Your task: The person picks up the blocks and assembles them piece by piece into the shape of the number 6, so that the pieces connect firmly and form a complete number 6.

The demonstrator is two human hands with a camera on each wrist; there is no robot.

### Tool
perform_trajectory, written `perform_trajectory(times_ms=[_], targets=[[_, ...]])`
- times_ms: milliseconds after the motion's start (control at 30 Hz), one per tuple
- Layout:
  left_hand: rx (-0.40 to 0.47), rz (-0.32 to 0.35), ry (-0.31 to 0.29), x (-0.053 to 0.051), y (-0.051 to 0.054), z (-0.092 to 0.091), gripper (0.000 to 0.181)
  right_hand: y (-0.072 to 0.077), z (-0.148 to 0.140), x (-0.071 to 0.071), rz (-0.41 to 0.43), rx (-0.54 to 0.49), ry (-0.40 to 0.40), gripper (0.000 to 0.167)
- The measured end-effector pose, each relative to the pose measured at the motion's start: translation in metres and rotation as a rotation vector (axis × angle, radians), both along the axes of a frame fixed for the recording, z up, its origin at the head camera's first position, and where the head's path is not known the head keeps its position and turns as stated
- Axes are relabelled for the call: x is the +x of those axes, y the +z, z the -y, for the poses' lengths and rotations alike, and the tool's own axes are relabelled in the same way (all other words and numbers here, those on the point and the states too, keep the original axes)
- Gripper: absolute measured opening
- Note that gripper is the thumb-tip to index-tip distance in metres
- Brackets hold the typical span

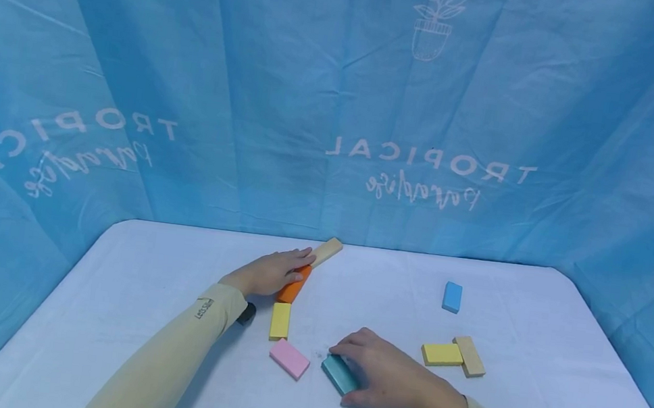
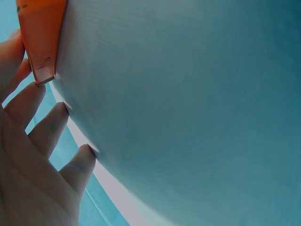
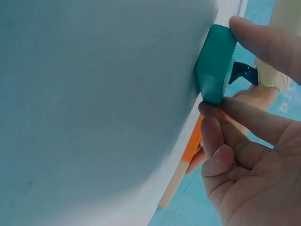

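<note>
Right hand (image 1: 388,375): grip clamped on teal block (image 1: 339,374), pink block (image 1: 289,359) just beside it. Left hand (image 1: 266,274): grip apart, digits spread, apparently touching orange block (image 1: 293,288) on worktop (image 1: 380,295).

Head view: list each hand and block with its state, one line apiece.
Left hand: fingers extended, touching orange block
Right hand: pinching teal block
Teal block: gripped; lifted or resting unclear
Orange block: lying, partly covered
Far wooden block: lying beyond orange block
Left yellow block: lying
Pink block: lying, angled
Blue block: lying apart
Right wooden block: lying, angled
Right yellow block: end against right wooden block
</note>
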State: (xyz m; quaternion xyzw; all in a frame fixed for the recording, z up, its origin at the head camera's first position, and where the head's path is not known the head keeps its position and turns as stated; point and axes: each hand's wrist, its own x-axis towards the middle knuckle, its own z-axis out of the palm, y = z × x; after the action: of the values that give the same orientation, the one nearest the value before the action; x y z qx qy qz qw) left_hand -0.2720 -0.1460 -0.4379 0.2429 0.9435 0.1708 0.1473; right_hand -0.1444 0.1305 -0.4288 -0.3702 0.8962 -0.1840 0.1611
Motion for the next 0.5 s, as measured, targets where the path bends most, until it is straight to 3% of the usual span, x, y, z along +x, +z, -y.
perform_trajectory(times_ms=[333,500], targets=[[0.001,0.000,-0.006,-0.0023,-0.0029,-0.0002,0.057,-0.0015,0.0025,-0.0027,-0.004,-0.021,0.087,0.061],[0.006,0.002,-0.008,-0.0025,-0.0025,0.0000,0.057,-0.0032,0.0003,-0.0043,0.006,-0.036,0.088,0.058]])
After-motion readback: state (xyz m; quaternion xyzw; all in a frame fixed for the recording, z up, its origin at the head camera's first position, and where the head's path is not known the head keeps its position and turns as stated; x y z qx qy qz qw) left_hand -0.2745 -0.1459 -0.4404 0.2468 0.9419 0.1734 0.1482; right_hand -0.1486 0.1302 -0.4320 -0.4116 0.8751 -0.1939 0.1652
